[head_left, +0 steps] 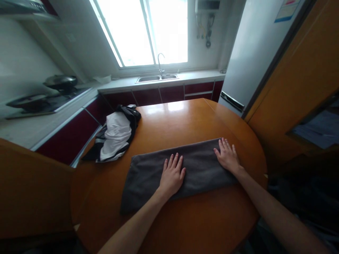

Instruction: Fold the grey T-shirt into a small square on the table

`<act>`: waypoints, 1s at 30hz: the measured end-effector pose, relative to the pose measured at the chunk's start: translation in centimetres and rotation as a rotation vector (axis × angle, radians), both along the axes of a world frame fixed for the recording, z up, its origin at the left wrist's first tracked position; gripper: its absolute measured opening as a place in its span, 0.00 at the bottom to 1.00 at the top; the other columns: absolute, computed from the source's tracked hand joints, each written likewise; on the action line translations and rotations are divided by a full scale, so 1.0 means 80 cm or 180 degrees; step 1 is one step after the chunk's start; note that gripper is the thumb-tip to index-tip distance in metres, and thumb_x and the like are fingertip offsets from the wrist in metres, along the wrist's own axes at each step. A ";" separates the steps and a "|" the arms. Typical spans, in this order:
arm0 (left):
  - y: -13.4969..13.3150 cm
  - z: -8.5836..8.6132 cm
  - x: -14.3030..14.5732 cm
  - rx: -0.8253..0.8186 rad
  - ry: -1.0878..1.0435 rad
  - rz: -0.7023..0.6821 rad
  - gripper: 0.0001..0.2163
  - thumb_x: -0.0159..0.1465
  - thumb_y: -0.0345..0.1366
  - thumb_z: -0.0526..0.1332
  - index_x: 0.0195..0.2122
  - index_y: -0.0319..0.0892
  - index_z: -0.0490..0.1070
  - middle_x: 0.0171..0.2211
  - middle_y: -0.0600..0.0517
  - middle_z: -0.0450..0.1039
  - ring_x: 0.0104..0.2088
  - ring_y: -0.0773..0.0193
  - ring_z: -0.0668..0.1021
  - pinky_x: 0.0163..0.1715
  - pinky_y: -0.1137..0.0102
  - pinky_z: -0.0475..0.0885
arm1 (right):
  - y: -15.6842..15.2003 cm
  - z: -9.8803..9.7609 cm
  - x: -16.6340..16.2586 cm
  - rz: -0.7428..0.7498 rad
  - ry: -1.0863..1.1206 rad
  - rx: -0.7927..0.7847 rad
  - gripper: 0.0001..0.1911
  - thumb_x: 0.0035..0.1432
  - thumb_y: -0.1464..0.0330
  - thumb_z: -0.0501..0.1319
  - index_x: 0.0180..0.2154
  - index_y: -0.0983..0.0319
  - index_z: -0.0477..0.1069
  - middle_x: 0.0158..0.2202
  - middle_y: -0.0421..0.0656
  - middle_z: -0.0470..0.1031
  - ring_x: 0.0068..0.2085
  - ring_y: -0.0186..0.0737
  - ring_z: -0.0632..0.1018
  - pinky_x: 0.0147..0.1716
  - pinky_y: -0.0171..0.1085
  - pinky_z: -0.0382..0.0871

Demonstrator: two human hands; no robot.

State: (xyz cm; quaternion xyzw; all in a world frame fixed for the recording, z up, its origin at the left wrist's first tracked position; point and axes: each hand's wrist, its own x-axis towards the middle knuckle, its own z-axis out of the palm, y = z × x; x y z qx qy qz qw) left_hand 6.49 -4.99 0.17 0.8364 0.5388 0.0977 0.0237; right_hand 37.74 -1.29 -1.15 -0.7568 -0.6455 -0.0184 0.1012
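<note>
A dark grey folded cloth [148, 180] lies flat on the wooden table as a long strip, slightly slanted. My left hand [172, 175] rests on its middle, palm down with the fingers stretched forward. Near the cloth's right end, my right hand [227, 155] also lies flat, fingertips close to the far corner and thumb apart. Neither hand grips the fabric. What kind of cloth it is I cannot tell.
The round wooden table [172, 123] fills the middle. A crumpled black and white garment [118, 130] lies at its left edge. Beyond are a counter with a sink [150, 79], a stove with pans [60, 83] at left, and a fridge [249, 49] at right.
</note>
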 end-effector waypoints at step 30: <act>0.014 0.021 -0.028 0.0164 0.0001 0.0651 0.26 0.74 0.42 0.48 0.71 0.38 0.56 0.73 0.45 0.49 0.73 0.50 0.51 0.70 0.49 0.50 | -0.012 0.059 -0.109 0.1009 0.0461 0.0580 0.33 0.72 0.57 0.44 0.70 0.69 0.54 0.73 0.53 0.50 0.73 0.47 0.50 0.70 0.54 0.42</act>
